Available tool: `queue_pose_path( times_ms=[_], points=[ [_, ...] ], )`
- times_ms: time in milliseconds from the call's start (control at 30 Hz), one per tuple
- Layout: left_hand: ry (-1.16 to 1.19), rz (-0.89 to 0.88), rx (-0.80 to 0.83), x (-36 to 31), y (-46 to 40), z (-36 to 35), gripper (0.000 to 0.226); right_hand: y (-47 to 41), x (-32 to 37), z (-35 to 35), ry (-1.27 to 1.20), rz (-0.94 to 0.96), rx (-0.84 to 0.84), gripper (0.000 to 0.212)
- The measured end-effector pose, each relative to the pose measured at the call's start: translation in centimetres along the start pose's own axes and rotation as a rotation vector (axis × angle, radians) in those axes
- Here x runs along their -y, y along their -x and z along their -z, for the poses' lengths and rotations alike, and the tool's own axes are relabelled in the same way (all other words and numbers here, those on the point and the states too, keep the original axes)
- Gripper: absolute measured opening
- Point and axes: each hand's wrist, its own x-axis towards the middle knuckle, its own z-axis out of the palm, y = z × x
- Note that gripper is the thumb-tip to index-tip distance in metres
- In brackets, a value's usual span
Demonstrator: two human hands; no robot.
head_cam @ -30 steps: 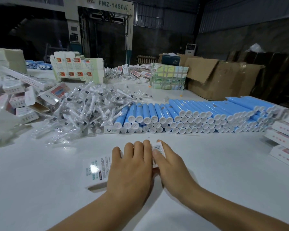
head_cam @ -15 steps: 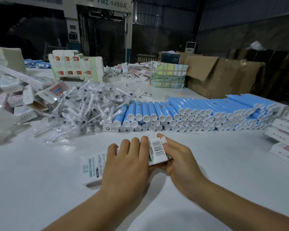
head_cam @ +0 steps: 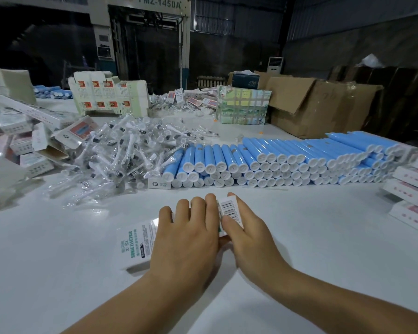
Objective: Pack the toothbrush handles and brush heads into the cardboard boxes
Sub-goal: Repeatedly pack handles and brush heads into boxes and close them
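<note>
A white toothbrush box (head_cam: 140, 242) with green lettering lies on the white table in front of me. My left hand (head_cam: 188, 237) rests flat on top of it, fingers straight. My right hand (head_cam: 251, 235) holds the box's right end, thumb on the barcode flap (head_cam: 229, 210) and index finger round its far edge. Behind the hands, blue toothbrush handles (head_cam: 287, 150) with white caps are stacked in a long row. To their left lies a pile of brush heads (head_cam: 121, 150) in clear wrappers.
Loose white boxes (head_cam: 22, 141) are heaped at the left. More boxes (head_cam: 410, 189) are stacked at the right edge. Printed box blanks (head_cam: 109, 97), a strapped bundle (head_cam: 241, 107) and an open brown carton (head_cam: 319, 104) stand at the back.
Both hands lay flat on the box a second ago. My right hand then took hold of the right end and turned up the barcode flap, which it still holds.
</note>
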Motion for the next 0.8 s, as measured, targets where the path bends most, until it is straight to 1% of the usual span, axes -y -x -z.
queue_pose_path(
  times_ms=[67,133,233,333,467,567,667,733,800],
  points=[
    [-0.008,-0.002,0.004,0.2,0.1,-0.1,0.064,-0.1,0.3,0.2,0.020,-0.007,0.023,0.038],
    [-0.014,0.002,0.030,0.4,0.1,-0.1,0.069,-0.5,0.3,0.4,0.007,-0.024,0.035,0.040],
    [-0.024,0.005,0.070,0.3,0.1,-0.2,0.074,-0.9,0.3,0.4,0.019,-0.028,-0.001,0.047],
    [-0.040,-0.005,0.089,0.1,0.1,-0.3,0.073,-0.9,-0.1,0.1,0.060,-0.019,-0.024,0.044],
    [-0.058,-0.017,0.089,0.0,0.1,-0.5,0.068,-0.8,-0.4,-0.1,0.129,-0.012,-0.014,0.044],
    [-0.035,-0.031,0.088,0.1,0.1,-0.8,0.069,-1.0,-0.3,0.0,0.109,-0.035,0.015,0.046],
    [-0.061,-0.006,0.152,0.3,0.0,-0.9,0.074,-1.4,-0.2,0.1,0.052,-0.087,0.023,0.050],
    [-0.063,0.010,0.177,0.3,0.0,-1.0,0.078,-1.4,0.0,0.0,-0.010,-0.091,0.009,0.041],
    [-0.071,0.006,0.152,0.6,-0.1,-1.4,0.076,-1.4,0.0,-0.2,-0.089,-0.082,0.048,0.033]
  ],
)
